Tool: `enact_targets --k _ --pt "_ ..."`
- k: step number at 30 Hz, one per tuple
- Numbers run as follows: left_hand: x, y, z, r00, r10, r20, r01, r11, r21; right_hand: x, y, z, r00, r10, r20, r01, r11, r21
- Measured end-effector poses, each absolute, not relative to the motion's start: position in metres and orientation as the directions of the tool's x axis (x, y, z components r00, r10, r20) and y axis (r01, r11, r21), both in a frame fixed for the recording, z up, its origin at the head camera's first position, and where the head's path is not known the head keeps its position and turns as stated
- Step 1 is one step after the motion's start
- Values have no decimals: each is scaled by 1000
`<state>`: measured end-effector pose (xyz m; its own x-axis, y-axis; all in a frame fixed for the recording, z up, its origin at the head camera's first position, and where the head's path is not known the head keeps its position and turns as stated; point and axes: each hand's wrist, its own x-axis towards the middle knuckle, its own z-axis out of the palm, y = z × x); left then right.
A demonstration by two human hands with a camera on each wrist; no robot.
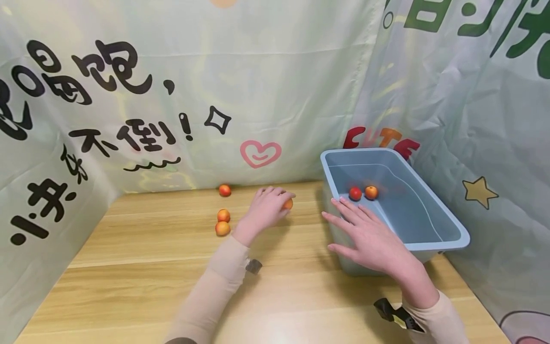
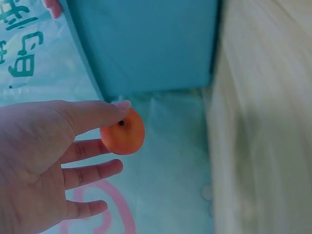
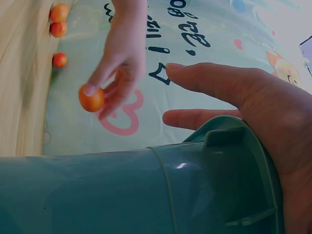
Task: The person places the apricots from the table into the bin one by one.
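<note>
My left hand [image 1: 265,210] pinches a small orange fruit [image 2: 123,134], apricot-like with a dark stem dot, between thumb and index finger; its other fingers stretch loosely. It is over the table, left of a blue plastic tub [image 1: 444,241]. At the tub's near left rim is my right hand [image 1: 371,236], with fingers straight and spread and nothing in its grasp. Inside the tub lie a red fruit [image 1: 354,193] and an orange one [image 1: 371,192]. Left of my left hand, two orange-yellow fruits, one [image 1: 223,215] behind the other [image 1: 222,229], sit close together. A redder fruit [image 1: 225,190] lies farther back.
The wooden table [image 1: 129,286] meets a printed cloth backdrop [image 1: 279,95] at the back and sides. The tub stands at the table's right, its raised walls close to the right-hand cloth. Dark wrist-worn devices, one [image 1: 253,266] on the left sleeve, sit below both hands.
</note>
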<state>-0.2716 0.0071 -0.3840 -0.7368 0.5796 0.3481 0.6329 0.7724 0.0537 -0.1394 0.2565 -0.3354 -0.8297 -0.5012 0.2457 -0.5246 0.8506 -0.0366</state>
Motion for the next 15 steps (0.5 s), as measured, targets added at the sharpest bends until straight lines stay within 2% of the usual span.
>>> enact_targets --k 7,15 --pt "-270 20 -364 -738 563 372 630 773 82 -140 257 -335 -829 -505 240 -526 850 -31" --pt "-266 35 -343 -686 573 448 669 739 79 -140 256 -334 -827 -506 243 -527 849 -27"
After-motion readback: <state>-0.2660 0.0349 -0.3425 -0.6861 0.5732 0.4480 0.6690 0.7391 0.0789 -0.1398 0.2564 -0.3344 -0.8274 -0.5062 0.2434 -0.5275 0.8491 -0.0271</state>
